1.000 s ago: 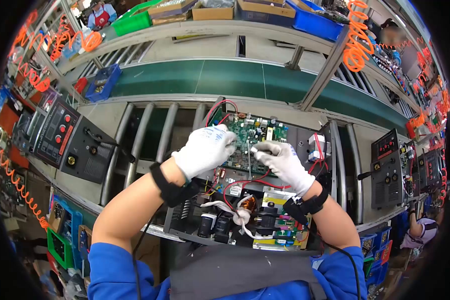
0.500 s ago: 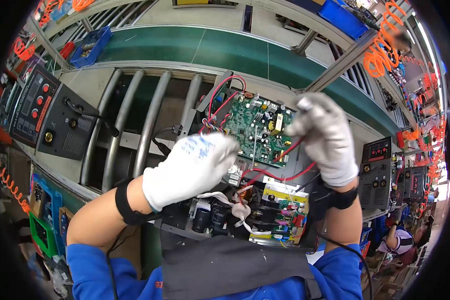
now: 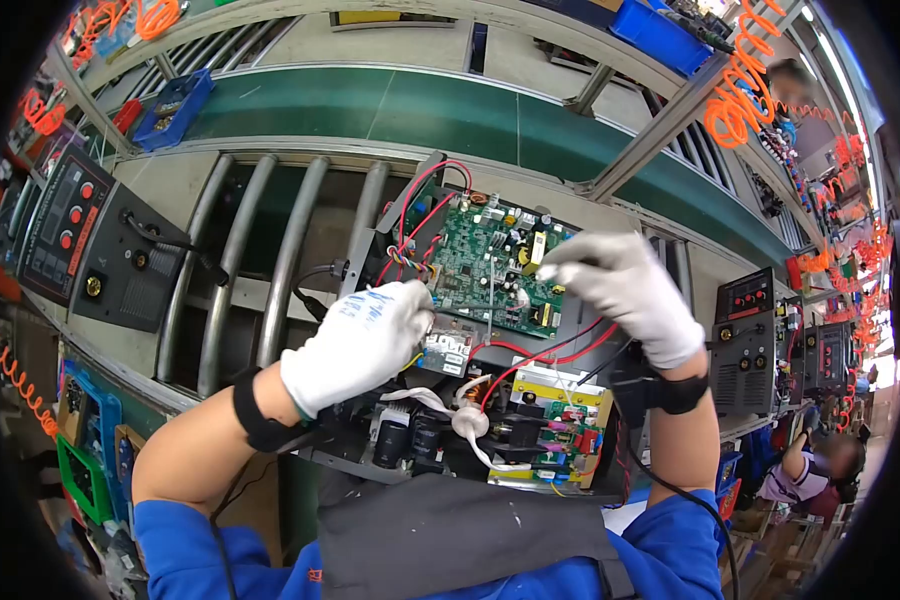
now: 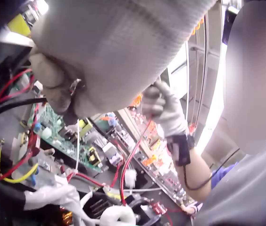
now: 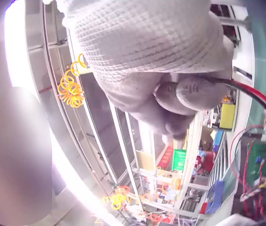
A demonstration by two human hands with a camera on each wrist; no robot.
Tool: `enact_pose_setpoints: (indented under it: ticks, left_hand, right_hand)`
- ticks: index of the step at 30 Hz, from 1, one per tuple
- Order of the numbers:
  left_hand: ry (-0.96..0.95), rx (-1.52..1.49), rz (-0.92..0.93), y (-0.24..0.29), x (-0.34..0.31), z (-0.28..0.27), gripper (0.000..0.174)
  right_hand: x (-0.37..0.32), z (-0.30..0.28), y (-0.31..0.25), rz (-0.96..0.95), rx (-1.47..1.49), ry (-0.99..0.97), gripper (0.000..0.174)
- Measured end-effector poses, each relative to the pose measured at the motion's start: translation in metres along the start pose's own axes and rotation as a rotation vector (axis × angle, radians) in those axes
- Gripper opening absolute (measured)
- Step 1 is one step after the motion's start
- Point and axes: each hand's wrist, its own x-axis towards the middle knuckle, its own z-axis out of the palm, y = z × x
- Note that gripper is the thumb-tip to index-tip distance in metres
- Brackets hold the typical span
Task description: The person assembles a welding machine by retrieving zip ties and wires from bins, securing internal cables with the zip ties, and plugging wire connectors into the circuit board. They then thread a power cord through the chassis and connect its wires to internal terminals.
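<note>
An opened machine chassis with a green circuit board [image 3: 470,250] lies before me. My gloved left hand [image 3: 355,338] hovers over its left part, beside a silver labelled part [image 3: 448,352]. Its curled fingers pinch a small shiny metal piece [image 4: 75,86], mostly hidden by the glove. My gloved right hand [image 3: 630,300] is raised at the board's right edge. Between its thumb and bent fingers it grips a pair of red and black wires [image 5: 260,98], which trails down toward the chassis. Below the board sit a white-wrapped ring [image 3: 470,422] and black capacitors [image 3: 390,440].
The chassis sits on a roller conveyor [image 3: 295,255], with a green belt [image 3: 440,105] behind it. A finished-looking machine with red knobs [image 3: 95,240] stands at left, and another machine [image 3: 745,350] at right. A metal post [image 3: 660,130] and coiled orange hoses [image 3: 735,120] rise at back right.
My hands have drawn apart from over the board. The left moved down and left; the right went right and up, then lowered somewhat. The head view has shifted too.
</note>
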Motion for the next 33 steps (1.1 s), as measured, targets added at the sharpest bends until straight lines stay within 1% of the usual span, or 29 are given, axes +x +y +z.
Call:
enact_pose_setpoints:
  ticks: [1,2,3,4,5,7,8,10,11,13,14,15,17,18,20,21,23,24,25,28,29,31,32,33]
  left_hand:
    - [-0.022,-0.112,-0.065,0.003,0.001,-0.008,0.018]
    - [-0.064,-0.167,-0.137,0.010,0.002,-0.016,0.019]
    - [-0.063,-0.172,-0.134,0.009,0.003,-0.018,0.019]
    - [-0.064,-0.240,-0.138,0.006,0.003,-0.020,0.019]
    - [-0.063,-0.308,-0.143,0.004,0.003,-0.022,0.019]
    - [-0.058,-0.340,-0.142,0.006,0.003,-0.034,0.017]
    - [-0.061,-0.446,-0.159,0.007,0.003,-0.038,0.017]
    - [-0.059,-0.627,-0.167,0.013,0.003,-0.048,0.017]
    - [-0.061,-0.738,-0.210,0.019,0.005,-0.055,0.018]
    - [0.036,-0.929,-0.119,0.023,0.008,-0.060,0.019]
    - [0.114,-0.868,0.029,0.031,0.012,-0.065,0.019]
    - [0.142,-0.701,0.141,0.036,0.015,-0.072,0.017]
    - [0.233,-0.210,0.553,0.026,0.031,-0.069,0.015]
    - [0.229,-0.209,0.555,0.028,0.032,-0.067,0.015]
    - [0.033,-0.550,0.177,0.039,0.033,-0.063,0.012]
    - [0.025,-0.549,0.176,0.040,0.033,-0.064,0.012]
    - [-0.037,-0.639,-0.098,0.042,0.035,-0.064,0.011]
    - [-0.076,-0.609,-0.134,0.036,0.036,-0.061,0.012]
    - [-0.079,-0.609,-0.136,0.032,0.037,-0.056,0.012]
    - [0.022,-0.245,0.048,0.020,0.041,-0.042,0.014]
    - [0.024,-0.247,0.040,0.020,0.041,-0.041,0.014]
    - [-0.038,-0.260,-0.001,0.024,0.043,-0.041,0.013]
    - [-0.028,-0.212,0.043,0.019,0.045,-0.038,0.014]
    - [-0.028,-0.215,0.041,0.019,0.045,-0.039,0.014]
  right_hand:
    - [0.003,0.007,0.001,0.103,0.013,-0.187,0.022]
    - [0.009,0.024,0.016,-0.020,-0.229,-0.226,0.024]
    - [0.013,0.037,0.029,-0.106,-0.301,-0.257,0.024]
    - [0.013,0.054,0.052,-0.219,-0.398,-0.211,0.022]
    - [0.017,0.062,0.049,-0.039,-0.370,-0.322,0.020]
    - [0.012,0.076,0.058,-0.167,-0.548,-0.180,0.019]
    - [0.012,0.078,0.059,-0.162,-0.546,-0.187,0.019]
    - [0.014,0.078,0.055,-0.049,-0.695,-0.277,0.016]
    - [0.015,0.078,0.054,-0.047,-0.694,-0.282,0.016]
    - [0.014,0.077,0.050,-0.108,-0.680,-0.193,0.013]
    - [0.016,0.076,0.047,-0.104,-0.682,-0.195,0.012]
    - [0.017,0.077,0.050,-0.101,-0.680,-0.195,0.012]
    - [0.018,0.081,0.054,-0.166,-0.727,-0.217,0.013]
    - [0.017,0.080,0.048,-0.139,-0.784,-0.257,0.013]
    - [0.019,0.079,0.039,-0.121,-0.829,-0.287,0.014]
    - [0.019,0.080,0.038,-0.100,-0.873,-0.319,0.014]
    - [0.018,0.082,0.039,-0.111,-0.903,-0.313,0.014]
    - [0.018,0.083,0.040,-0.131,-0.941,-0.311,0.014]
    - [0.017,0.084,0.043,-0.129,-0.939,-0.313,0.014]
    - [0.018,0.084,0.051,-0.187,-0.985,-0.289,0.014]
    - [0.018,0.082,0.053,-0.192,-0.938,-0.280,0.014]
    - [0.020,0.080,0.055,-0.196,-0.888,-0.273,0.013]
    - [0.020,0.077,0.053,-0.187,-0.800,-0.229,0.013]
    - [0.021,0.074,0.049,-0.176,-0.713,-0.186,0.014]
